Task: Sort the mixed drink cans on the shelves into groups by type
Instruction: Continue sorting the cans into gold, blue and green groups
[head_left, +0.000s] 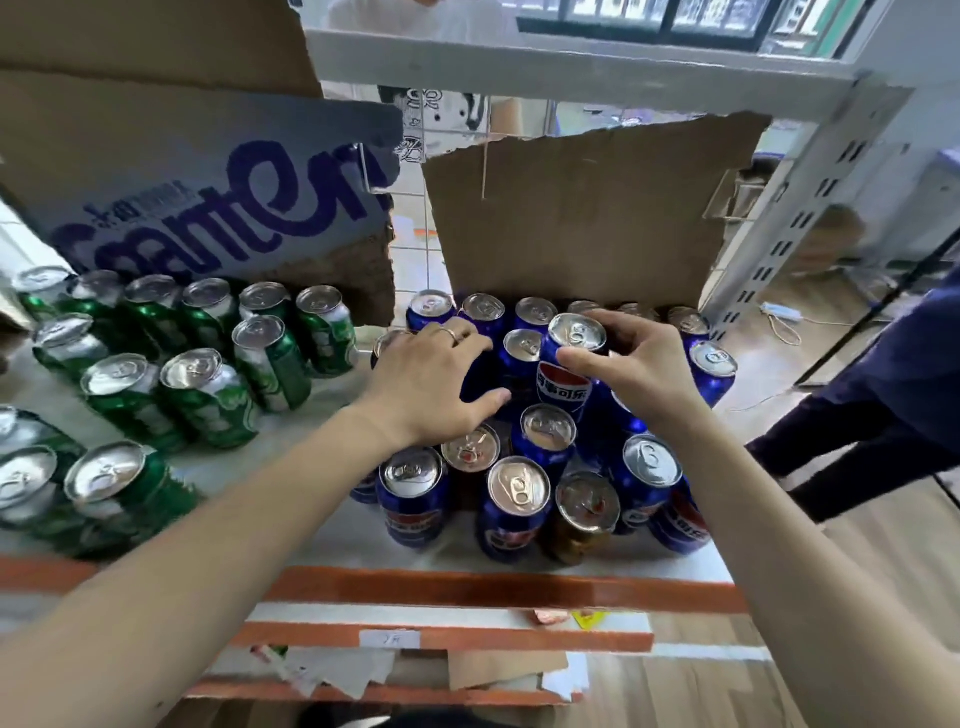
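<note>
The blue Pepsi can (569, 371) is standing out above its neighbours, its silver top and pull tab facing the camera and its red, white and blue emblem with Chinese characters showing on the side. It is sitting in the middle of the cluster of blue cans (514, 499) on the right half of the white shelf (332, 530), where two brown cans (584, 519) are mixing in near the front. The green cans (208, 400) are crowding the left half, standing in loose rows.

A bare strip of shelf is running between the green and blue groups, and a narrow band is lying open in front of the cans before the orange shelf edge (493, 590). Behind the blue cans a torn cardboard sheet (587, 218) is closing off the back, and a printed cardboard box (208, 202) is leaning behind the green ones. A grey slotted upright (795, 218) is bounding the right side.

The right hand (631, 371) is gripping the raised Pepsi can, thumb on its near side and fingers curling round the rim. The left hand (434, 382) is spreading flat, fingers apart, resting on the tops of blue cans just beside it, a ring on one finger.
</note>
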